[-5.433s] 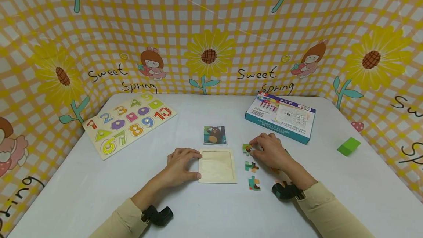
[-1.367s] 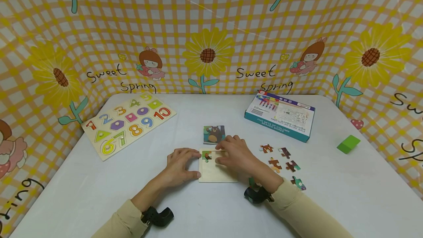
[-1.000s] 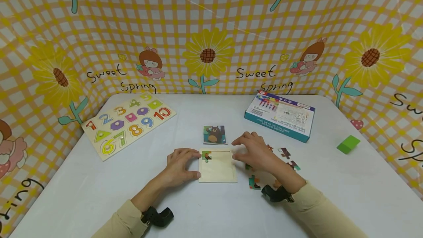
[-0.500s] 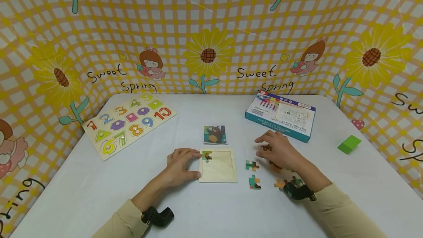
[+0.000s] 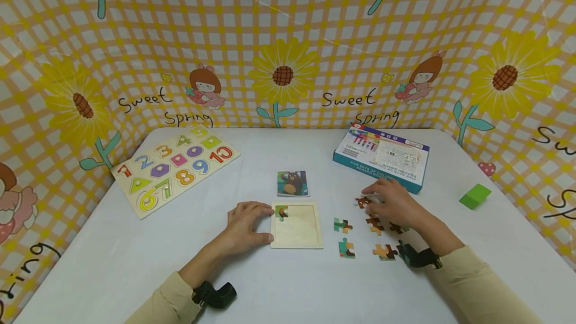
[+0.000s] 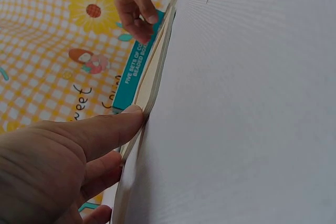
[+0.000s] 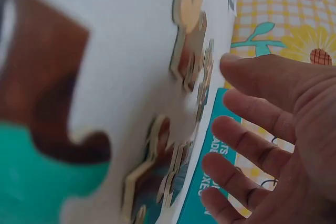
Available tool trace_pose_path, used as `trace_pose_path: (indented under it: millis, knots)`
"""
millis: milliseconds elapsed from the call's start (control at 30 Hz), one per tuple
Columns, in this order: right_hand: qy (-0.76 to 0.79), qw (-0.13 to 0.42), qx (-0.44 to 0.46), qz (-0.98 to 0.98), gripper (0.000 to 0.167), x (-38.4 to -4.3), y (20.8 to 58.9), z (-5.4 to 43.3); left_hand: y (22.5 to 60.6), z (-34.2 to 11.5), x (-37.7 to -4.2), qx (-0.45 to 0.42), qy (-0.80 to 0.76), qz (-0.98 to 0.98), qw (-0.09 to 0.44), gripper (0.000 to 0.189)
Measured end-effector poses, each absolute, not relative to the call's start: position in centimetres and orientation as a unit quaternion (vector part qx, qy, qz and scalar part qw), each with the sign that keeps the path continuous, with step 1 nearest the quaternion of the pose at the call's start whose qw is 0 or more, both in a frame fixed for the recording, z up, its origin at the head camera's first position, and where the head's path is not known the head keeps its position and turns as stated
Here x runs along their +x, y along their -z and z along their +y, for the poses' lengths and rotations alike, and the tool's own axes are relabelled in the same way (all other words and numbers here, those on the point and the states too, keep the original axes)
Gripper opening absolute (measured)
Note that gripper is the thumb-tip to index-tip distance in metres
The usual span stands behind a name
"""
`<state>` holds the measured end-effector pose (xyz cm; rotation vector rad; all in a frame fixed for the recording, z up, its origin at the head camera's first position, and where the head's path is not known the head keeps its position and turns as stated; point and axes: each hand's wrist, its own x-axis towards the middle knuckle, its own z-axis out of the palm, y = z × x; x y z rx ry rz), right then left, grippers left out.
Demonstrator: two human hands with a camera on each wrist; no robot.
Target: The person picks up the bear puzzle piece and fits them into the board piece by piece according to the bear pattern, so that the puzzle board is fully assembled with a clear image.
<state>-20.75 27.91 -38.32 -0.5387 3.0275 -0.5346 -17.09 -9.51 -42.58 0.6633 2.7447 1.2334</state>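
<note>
A square wooden puzzle tray lies in the middle of the table, with one green-and-brown puzzle piece in its far left corner. My left hand rests at the tray's left side, thumb and fingertips touching the rim; the left wrist view shows the thumb against the edge. Over the loose pieces to the right hovers my right hand, fingers spread and holding nothing in the right wrist view. Its fingertips come close to a brown puzzle piece. Another brown-and-orange piece lies just below the hand.
Nearer pieces include two green ones and an orange-brown one. A bear picture card sits beyond the tray. At the back stand a number board and a teal-sided box; a green block lies far right.
The green-and-brown piece went from the right-hand group into the tray's far left corner. My right hand then withdrew rightward to the loose pieces, while the left hand stayed at the rim.
</note>
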Motion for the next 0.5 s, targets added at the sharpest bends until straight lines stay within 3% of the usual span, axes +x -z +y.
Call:
trace_pose_path:
  millis: [500]
  knots:
    - [0.178, 0.029, -0.162, 0.97, 0.033, -21.49, 38.83, 28.73, 42.73, -9.51, -17.2, 0.213, -0.402, 0.89, 0.032, 0.049]
